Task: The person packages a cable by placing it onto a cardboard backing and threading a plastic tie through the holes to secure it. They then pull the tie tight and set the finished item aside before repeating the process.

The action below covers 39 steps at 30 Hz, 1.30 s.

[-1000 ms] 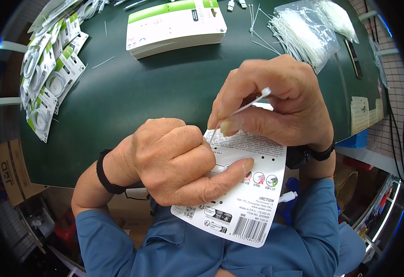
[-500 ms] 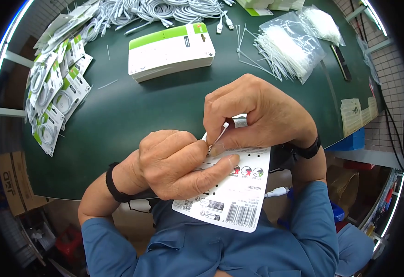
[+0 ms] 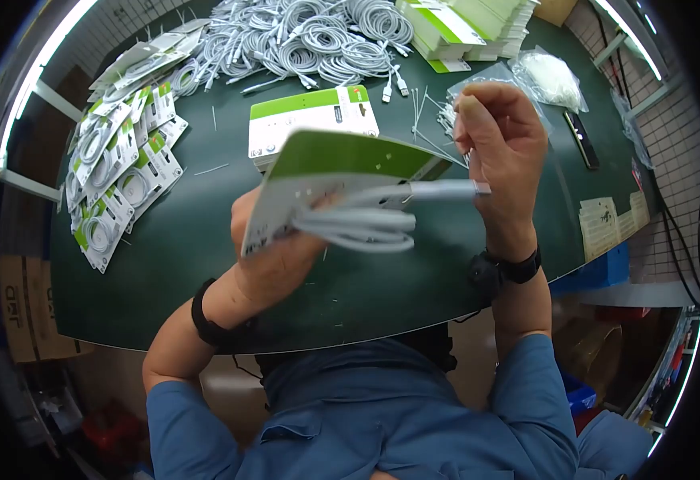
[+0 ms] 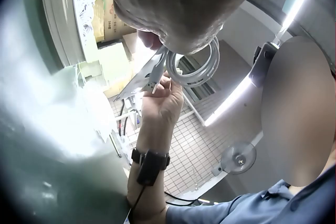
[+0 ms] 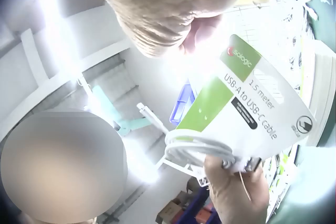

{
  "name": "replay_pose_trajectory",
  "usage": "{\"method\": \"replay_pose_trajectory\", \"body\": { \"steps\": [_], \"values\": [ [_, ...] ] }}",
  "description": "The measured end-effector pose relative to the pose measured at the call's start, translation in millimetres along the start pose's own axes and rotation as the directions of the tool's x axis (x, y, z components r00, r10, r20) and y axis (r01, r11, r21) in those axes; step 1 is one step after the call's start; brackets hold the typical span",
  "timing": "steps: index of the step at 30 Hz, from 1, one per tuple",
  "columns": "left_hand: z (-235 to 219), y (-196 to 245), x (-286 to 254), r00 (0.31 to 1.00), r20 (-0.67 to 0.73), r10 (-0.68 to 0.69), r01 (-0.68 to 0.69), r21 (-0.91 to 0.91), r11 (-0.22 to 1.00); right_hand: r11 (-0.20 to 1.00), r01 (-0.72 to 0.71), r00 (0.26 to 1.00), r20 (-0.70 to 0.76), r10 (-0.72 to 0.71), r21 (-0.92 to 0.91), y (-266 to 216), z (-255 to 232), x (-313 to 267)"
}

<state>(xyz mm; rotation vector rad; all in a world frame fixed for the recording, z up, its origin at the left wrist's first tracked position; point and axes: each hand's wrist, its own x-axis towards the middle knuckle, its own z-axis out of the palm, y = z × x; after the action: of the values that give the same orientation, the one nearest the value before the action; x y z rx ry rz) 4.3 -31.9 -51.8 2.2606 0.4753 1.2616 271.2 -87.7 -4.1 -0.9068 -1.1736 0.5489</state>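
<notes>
My left hand (image 3: 278, 264) grips a green and white packaging card (image 3: 338, 156) with a coiled white USB cable (image 3: 370, 228) on it. Card and coil are tilted above the table and blurred in the head view. In the right wrist view the card's printed front (image 5: 252, 85) reads USB-A to USB-C cable, and a thin white cable tie tail (image 5: 244, 187) hangs by the left hand's fingers. My right hand (image 3: 506, 148) is raised to the right of the card, its fingers curled in towards the thumb. Nothing shows between those fingertips.
Behind the hands lies a stack of flat cards (image 3: 314, 120). Finished-looking cards with cables (image 3: 122, 172) are heaped at left, loose white cables (image 3: 310, 40) at the back. At right are bagged cable ties (image 3: 546, 76), a phone-like black object (image 3: 580, 140) and more card stacks (image 3: 486, 32).
The card has been turned from its printed back to its cable side and lifted forward over the table. My right hand has moved off it, up and right. The head view takes in more table.
</notes>
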Motion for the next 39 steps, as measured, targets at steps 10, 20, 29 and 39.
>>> {"method": "replay_pose_trajectory", "body": {
  "steps": [10, 20, 29, 39],
  "values": [
    [18, 9, 63, 0.798, -0.15, -0.583, 0.362, -0.654, 0.664, 0.638, 0.706, 0.697, 0.465, -0.547, -0.308, -3, 47, -21],
    [43, -2, 62, 0.737, -0.167, -0.655, 0.379, -0.7, 0.605, 0.42, 0.7, 0.71, 0.5, -0.495, -0.577, 23, 44, -19],
    [51, -11, 52, 0.718, -0.137, -0.682, 0.418, -0.698, 0.581, 0.39, 0.703, 0.711, 0.576, -0.403, -0.595, 26, 45, -21],
    [63, -35, 48, 0.858, -0.385, -0.34, 0.177, -0.399, 0.9, 0.507, 0.646, 0.763, 0.459, -0.455, -0.571, 34, 56, -26]
  ]
}}
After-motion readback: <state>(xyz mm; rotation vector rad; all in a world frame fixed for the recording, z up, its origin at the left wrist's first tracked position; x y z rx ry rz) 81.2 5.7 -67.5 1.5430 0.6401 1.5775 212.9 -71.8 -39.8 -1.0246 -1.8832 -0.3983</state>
